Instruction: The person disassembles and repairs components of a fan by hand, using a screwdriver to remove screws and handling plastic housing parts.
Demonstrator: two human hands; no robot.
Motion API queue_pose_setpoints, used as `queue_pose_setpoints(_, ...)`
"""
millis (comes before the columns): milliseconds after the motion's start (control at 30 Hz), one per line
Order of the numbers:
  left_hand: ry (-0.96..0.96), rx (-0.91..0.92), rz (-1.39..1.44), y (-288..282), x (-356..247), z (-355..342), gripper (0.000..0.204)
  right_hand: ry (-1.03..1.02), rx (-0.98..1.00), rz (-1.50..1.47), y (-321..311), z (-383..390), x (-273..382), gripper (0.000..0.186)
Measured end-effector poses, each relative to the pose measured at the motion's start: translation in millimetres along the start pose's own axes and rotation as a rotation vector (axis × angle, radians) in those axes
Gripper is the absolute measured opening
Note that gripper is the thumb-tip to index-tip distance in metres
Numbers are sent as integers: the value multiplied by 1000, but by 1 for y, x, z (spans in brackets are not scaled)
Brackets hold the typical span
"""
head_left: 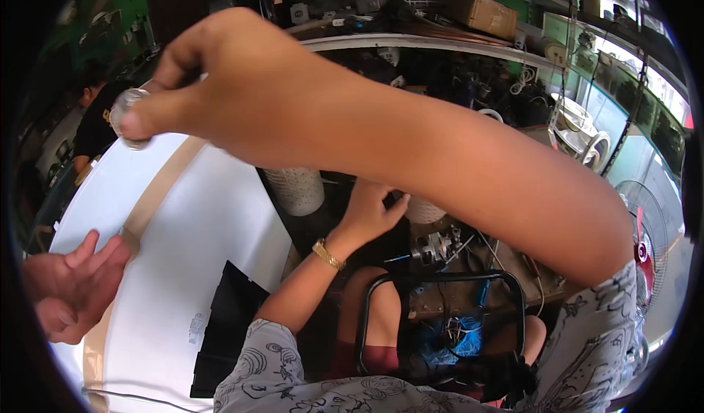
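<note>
My right hand reaches across to the upper left on an outstretched arm. It is closed, thumb and fingers pinching a small round clear disc-like thing; its exact kind is unclear. Below it lies a large white panel with strips of brown tape. My left hand, with a gold watch at the wrist, hangs over my lap. Its thumb and fingers stand apart with nothing visible between them, though my right forearm hides part of it. Near it is a white perforated cylinder.
Another person's hands are over the panel's left side, by the tape. Another person sits beyond. A metal mechanism and tools lie on a low bench. Shelves stand behind; a fan is at right.
</note>
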State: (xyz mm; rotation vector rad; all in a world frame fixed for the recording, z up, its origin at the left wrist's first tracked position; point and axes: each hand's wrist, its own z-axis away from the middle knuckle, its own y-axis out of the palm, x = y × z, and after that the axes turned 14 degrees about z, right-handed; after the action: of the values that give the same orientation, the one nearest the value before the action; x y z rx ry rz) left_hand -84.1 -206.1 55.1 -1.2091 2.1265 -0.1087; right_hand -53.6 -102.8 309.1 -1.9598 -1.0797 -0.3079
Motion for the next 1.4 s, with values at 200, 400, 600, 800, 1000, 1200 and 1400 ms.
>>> queue_pose_setpoints(200, 212, -33, -100, 5, 14, -64, 21, -129, 38, -406, 73, -22, -1, 23)
queue_pose_setpoints(400, 187, -174, -131, -6, 37, -114, 25, -69, 208, -245, 69, -22, 37, 29)
queue_pose_setpoints(600, 178, -74, -232, -51, 101, -129, 29, -302, 171, 35, 4, -24, 20, 48)
queue_pose_setpoints(800, 97, -161, -82, -42, 82, -174, 28, 431, 87, 155, -102, 139, -51, 33)
queue_pose_setpoints(1000, 63, -249, -226, -33, 116, -223, 38, 711, 104, -92, -75, 314, -89, 27)
queue_pose_setpoints(1200, 47, -329, -253, -2, 153, -333, 46, 827, -61, -332, -43, 380, -101, 25)
queue_pose_setpoints(1400, -203, -401, -173, 16, 167, -411, 47, 713, -72, -257, -21, 396, -117, 27)
